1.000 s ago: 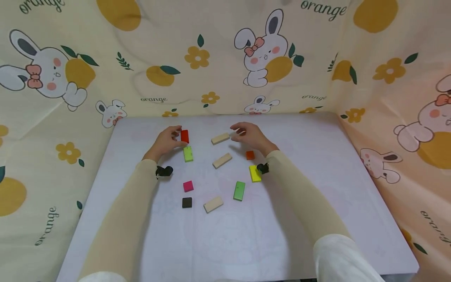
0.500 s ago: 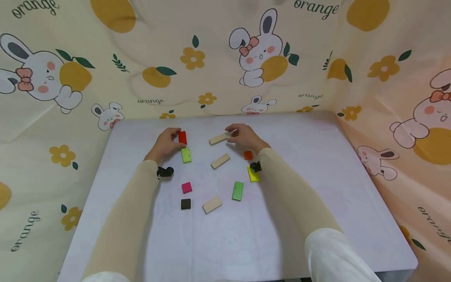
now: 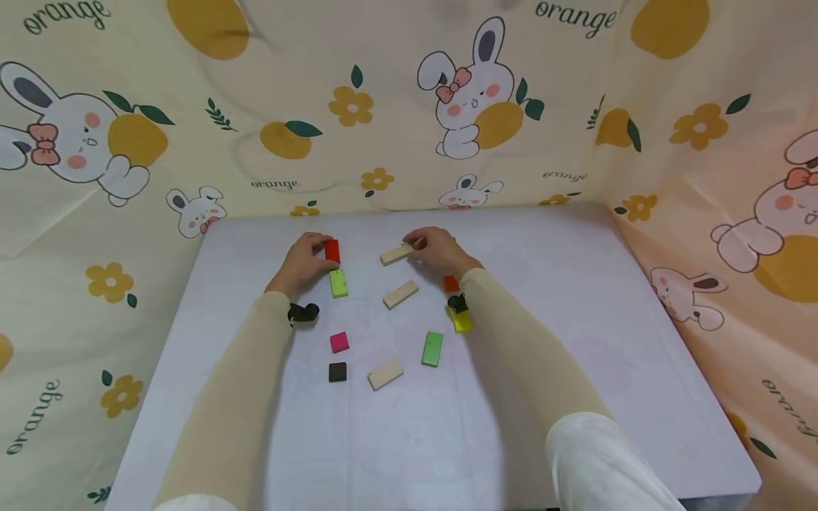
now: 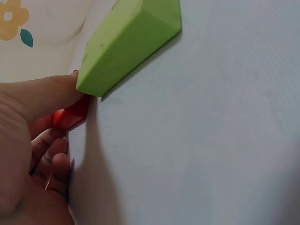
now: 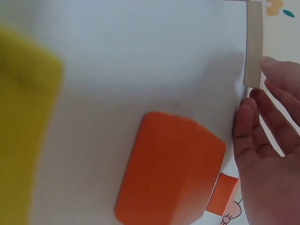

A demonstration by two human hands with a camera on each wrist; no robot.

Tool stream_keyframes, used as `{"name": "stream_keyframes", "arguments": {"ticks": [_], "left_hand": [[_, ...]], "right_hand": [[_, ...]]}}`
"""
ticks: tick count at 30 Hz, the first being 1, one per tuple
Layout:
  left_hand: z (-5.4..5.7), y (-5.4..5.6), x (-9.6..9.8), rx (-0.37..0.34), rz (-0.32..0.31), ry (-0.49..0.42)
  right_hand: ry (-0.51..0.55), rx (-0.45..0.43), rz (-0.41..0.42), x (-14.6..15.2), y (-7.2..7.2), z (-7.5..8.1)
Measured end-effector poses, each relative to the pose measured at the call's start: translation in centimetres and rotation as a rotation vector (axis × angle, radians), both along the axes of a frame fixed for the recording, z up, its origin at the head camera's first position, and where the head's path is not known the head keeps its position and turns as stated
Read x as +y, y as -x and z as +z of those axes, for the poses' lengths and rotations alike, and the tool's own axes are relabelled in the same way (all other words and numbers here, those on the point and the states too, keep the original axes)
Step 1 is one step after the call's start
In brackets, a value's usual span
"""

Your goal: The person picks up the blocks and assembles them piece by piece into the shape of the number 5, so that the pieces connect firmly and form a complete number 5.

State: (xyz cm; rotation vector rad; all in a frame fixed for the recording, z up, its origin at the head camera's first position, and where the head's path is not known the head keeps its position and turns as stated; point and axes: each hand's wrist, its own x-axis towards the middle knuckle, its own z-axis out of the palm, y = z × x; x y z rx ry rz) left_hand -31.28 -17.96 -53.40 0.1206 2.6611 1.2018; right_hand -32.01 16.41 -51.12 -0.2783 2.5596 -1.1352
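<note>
My left hand [image 3: 299,261] has its thumb and a finger at the two ends of a red block [image 3: 331,251], pinching it on the table. In the left wrist view, a lime-green block [image 4: 126,47] lies by the thumb and partly hides the red one. The right hand [image 3: 441,252] holds the right end of a plain wooden block [image 3: 395,255] between thumb and fingers. Seen from the right wrist, this wooden block [image 5: 253,42] stands at the fingertips, and an orange block [image 5: 173,168] lies nearer the camera.
Below the hands lie another wooden block [image 3: 400,294], a yellow block [image 3: 461,321] under the right wrist, a green block [image 3: 432,349], a pink block [image 3: 339,342], a black block [image 3: 337,372] and a third wooden block [image 3: 385,374]. A patterned cloth [image 3: 383,142] hangs behind the white table [image 3: 409,447].
My right hand has moved left onto the end of the far wooden block and closed on it. The left hand stays at the red block, its fingers now nearer its ends.
</note>
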Motion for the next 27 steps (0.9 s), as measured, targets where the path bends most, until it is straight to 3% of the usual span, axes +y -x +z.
{"name": "stream_keyframes", "arguments": {"ticks": [9, 20, 27], "left_hand": [[0.13, 0.11, -0.12, 0.009, -0.023, 0.019], [0.21, 0.09, -0.19, -0.012, 0.007, -0.019], [0.45, 0.34, -0.59, 0.007, -0.031, 0.005]], "right_hand": [[-0.037, 0.025, 0.015, -0.29, 0.78, -0.66], [-0.065, 0.007, -0.004, -0.42, 0.56, -0.18], [-0.075, 0.026, -0.007, -0.54, 0.49, -0.01]]}}
